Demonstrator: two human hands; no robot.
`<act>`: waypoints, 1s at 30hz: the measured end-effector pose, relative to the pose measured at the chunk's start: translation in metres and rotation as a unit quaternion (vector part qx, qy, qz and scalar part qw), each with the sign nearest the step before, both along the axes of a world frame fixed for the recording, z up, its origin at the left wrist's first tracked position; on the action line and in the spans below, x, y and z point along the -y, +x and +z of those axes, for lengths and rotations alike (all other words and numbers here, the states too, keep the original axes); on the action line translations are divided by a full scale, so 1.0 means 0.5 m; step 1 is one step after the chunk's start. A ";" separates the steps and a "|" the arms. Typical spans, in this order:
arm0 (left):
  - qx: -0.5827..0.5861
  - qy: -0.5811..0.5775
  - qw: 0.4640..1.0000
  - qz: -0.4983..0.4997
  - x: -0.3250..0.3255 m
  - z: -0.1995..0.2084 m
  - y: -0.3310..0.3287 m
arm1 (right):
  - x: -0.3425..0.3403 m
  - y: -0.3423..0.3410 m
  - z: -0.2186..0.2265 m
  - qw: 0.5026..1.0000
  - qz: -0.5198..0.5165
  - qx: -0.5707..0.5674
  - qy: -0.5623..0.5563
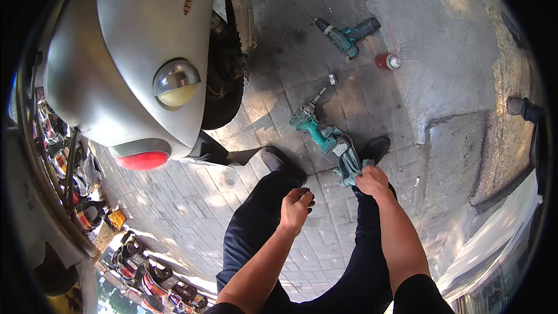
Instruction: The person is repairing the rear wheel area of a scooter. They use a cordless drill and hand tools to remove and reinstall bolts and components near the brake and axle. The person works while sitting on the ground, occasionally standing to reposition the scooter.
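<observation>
My right hand (372,180) is closed on a grey-green cloth (350,166), which hangs against the battery end of a teal cordless impact wrench (314,130). The wrench lies on the paving, a socket fitted on its nose. Over my left knee, my left hand (295,211) is curled shut. Something dark shows at its fingertips, too small to name. A loose metal socket (332,79) is on the ground just beyond the wrench's tip. Farther off lie a teal and black cordless drill (344,36) and a red spray can (387,62) with a thin red straw.
At the left stands a silver scooter (133,52), its dark rear wheel (224,87) close to my left shoe (274,159). A raised concrete slab (453,163) lies to the right. Several parked motorbikes (154,279) fill the lower left.
</observation>
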State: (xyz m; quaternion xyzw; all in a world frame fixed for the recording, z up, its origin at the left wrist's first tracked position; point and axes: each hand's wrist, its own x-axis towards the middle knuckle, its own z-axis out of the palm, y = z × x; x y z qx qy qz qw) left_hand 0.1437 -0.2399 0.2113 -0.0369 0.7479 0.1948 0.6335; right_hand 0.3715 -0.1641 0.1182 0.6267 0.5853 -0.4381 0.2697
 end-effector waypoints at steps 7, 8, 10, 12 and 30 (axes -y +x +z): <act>0.013 0.044 0.967 -0.249 0.030 0.180 0.012 | 0.158 0.054 0.258 0.997 -0.028 -0.026 0.073; 0.011 0.064 0.955 -0.289 0.036 0.198 0.006 | 0.184 0.052 0.275 0.988 -0.125 -0.079 0.054; 0.015 0.080 0.936 -0.343 0.026 0.226 -0.012 | 0.201 0.036 0.314 0.945 -0.305 -0.119 -0.022; 0.036 0.061 0.923 -0.378 0.029 0.270 -0.032 | 0.232 -0.010 0.399 0.867 -0.412 -0.272 -0.063; 0.253 0.261 0.923 0.123 0.205 0.702 -0.181 | 0.344 -0.415 0.936 0.756 -0.223 -0.558 0.259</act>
